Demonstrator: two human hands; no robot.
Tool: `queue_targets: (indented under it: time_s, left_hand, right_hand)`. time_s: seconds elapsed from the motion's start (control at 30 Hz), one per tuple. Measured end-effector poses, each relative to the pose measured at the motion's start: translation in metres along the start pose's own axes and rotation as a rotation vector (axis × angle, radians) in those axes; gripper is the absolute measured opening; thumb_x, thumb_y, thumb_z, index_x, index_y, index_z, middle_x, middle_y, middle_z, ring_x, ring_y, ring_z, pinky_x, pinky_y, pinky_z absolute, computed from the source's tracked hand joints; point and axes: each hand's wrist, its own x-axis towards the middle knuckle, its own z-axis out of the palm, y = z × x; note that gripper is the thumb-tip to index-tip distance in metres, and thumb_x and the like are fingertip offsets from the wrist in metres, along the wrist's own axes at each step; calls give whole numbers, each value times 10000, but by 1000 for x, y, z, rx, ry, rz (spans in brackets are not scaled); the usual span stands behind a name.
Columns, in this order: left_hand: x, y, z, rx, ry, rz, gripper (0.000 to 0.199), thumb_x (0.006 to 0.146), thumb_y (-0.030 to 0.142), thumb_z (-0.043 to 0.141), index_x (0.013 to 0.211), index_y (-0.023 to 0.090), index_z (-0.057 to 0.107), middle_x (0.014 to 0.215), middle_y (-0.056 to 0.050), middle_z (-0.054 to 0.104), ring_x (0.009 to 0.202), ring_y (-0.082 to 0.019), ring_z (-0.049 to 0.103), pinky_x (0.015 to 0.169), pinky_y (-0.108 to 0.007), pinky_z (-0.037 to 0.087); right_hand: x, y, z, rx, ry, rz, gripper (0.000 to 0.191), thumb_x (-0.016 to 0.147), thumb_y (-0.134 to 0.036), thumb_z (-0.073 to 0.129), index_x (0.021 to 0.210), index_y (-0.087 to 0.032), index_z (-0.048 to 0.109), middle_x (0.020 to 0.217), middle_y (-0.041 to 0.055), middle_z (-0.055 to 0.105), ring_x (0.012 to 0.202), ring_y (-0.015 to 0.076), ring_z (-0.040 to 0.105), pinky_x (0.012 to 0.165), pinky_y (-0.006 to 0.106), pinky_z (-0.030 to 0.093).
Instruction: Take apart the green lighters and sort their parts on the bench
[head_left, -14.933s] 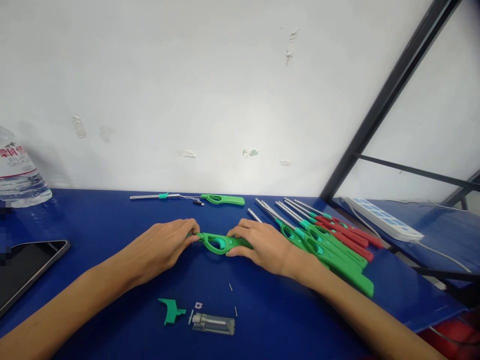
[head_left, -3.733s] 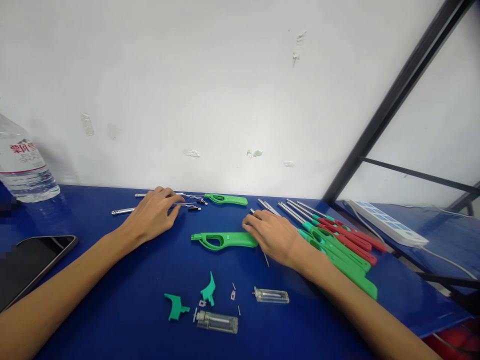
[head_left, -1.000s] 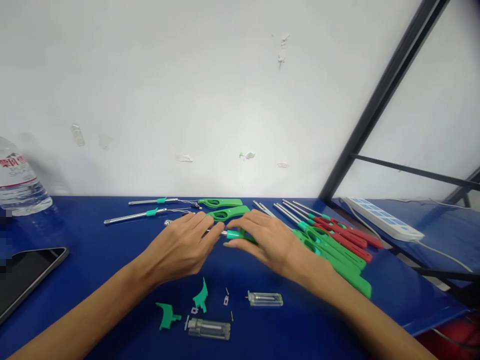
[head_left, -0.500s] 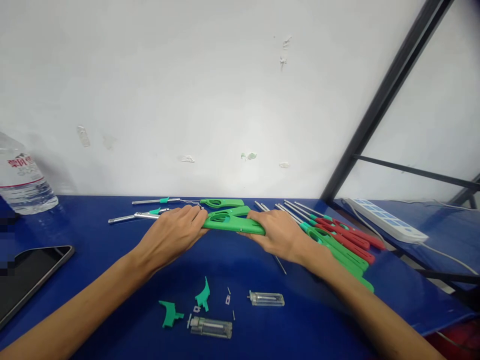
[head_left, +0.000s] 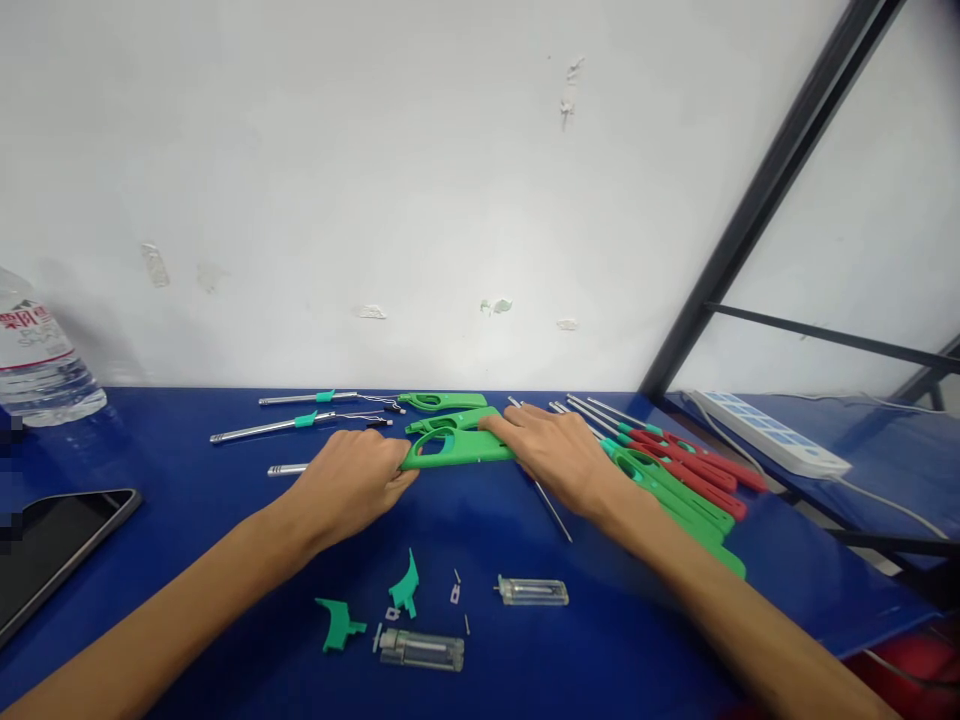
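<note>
A green long-nosed lighter handle [head_left: 465,449] lies level between my two hands at the middle of the table. My left hand [head_left: 352,480] is closed around its left end, where a silver tube [head_left: 287,469] shows beyond the knuckles. My right hand [head_left: 555,450] grips the right end, fingers over the top. Just behind sit two more green handles [head_left: 441,402], with silver tubes [head_left: 274,427] carrying teal pieces and thin wires to their left. Nearer me lie teal triggers [head_left: 341,625], clear fuel tanks [head_left: 421,650] and tiny metal parts [head_left: 455,593].
Several red lighters [head_left: 697,465] and green lighters [head_left: 679,495] are fanned out at the right, beside a loose metal rod [head_left: 553,512]. A phone [head_left: 60,550] and a water bottle [head_left: 37,350] are at the left. A white power strip [head_left: 776,430] lies beyond the black frame [head_left: 765,210].
My left hand has moved down and slightly left with the handle, uncovering the wires and tubes behind. My right hand has shifted slightly, its fingers now higher on the handle.
</note>
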Motion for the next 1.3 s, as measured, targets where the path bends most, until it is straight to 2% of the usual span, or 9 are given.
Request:
queue_targets:
  time_s: [0.2, 0.27, 0.4, 0.63, 0.73, 0.83, 0.97, 1.2, 1.3]
  left_hand:
    - [-4, -1, 0, -66, -63, 34, 427, 971, 410, 393, 598, 235, 502, 590, -2, 623, 508, -178, 575, 488, -296, 284]
    - [-4, -6, 1, -25, -31, 9, 376, 970, 382, 386, 660, 240, 543, 633, -21, 651, 576, -216, 619, 526, -308, 302]
    - [-4, -18, 7, 62, 19, -46, 283, 945, 331, 386, 806, 222, 608, 734, -94, 695, 678, -296, 660, 578, -341, 350]
    - [-3, -21, 17, 19, -57, 48, 275, 961, 340, 402, 799, 249, 606, 720, -44, 684, 689, -257, 655, 585, -324, 362]
    - [-4, -22, 16, -13, -83, 63, 269, 963, 326, 407, 780, 259, 591, 727, -24, 684, 707, -243, 656, 586, -317, 351]
    - [-5, -25, 14, -2, -78, 36, 236, 957, 310, 406, 800, 250, 573, 701, -38, 663, 683, -266, 641, 575, -330, 326]
    - [-5, -27, 13, 4, -73, 24, 216, 962, 304, 400, 813, 247, 545, 678, -40, 637, 668, -280, 631, 567, -333, 296]
    - [-6, -24, 12, -118, -68, 23, 87, 966, 338, 468, 991, 277, 525, 774, 8, 652, 725, -234, 631, 594, -303, 341]
    - [-5, -26, 13, -208, -52, 50, 192, 936, 418, 560, 1084, 306, 512, 913, 21, 655, 836, -220, 637, 648, -289, 385]
  right_hand:
    - [-2, -2, -1, 38, 99, 12, 292, 971, -133, 475, 1210, -273, 567, 962, 44, 642, 879, 207, 609, 511, 306, 240]
    - [-2, -4, 0, 144, 124, 14, 263, 991, -281, 511, 1249, -269, 563, 1016, 46, 641, 878, 207, 624, 562, 296, 328]
    - [-2, -9, 8, 302, 101, -5, 462, 1000, -560, 443, 1317, -239, 544, 1147, 72, 646, 887, 216, 656, 683, 322, 447]
    - [-1, -8, 11, 377, 126, -21, 148, 979, -289, 565, 1097, -210, 606, 1136, 78, 677, 1040, 240, 625, 743, 324, 453]
    - [-1, -9, 9, 417, 123, -34, 125, 942, -195, 579, 1067, -194, 584, 1083, 79, 690, 1000, 242, 624, 789, 345, 453]
    - [-1, -11, 12, 453, 88, -60, 223, 976, -361, 567, 1123, -193, 574, 1057, 77, 714, 952, 247, 654, 838, 369, 468]
    - [0, -15, 17, 477, 11, -86, 479, 1002, -569, 423, 1283, -208, 567, 1119, 109, 719, 1044, 284, 660, 926, 424, 462]
    - [0, -14, 22, 456, -14, -62, 407, 995, -527, 480, 1223, -214, 603, 1053, 81, 717, 989, 275, 668, 812, 383, 485]
    - [0, -14, 29, 459, -31, -54, 381, 961, -531, 549, 1184, -228, 609, 1019, 72, 727, 950, 285, 682, 765, 372, 484]
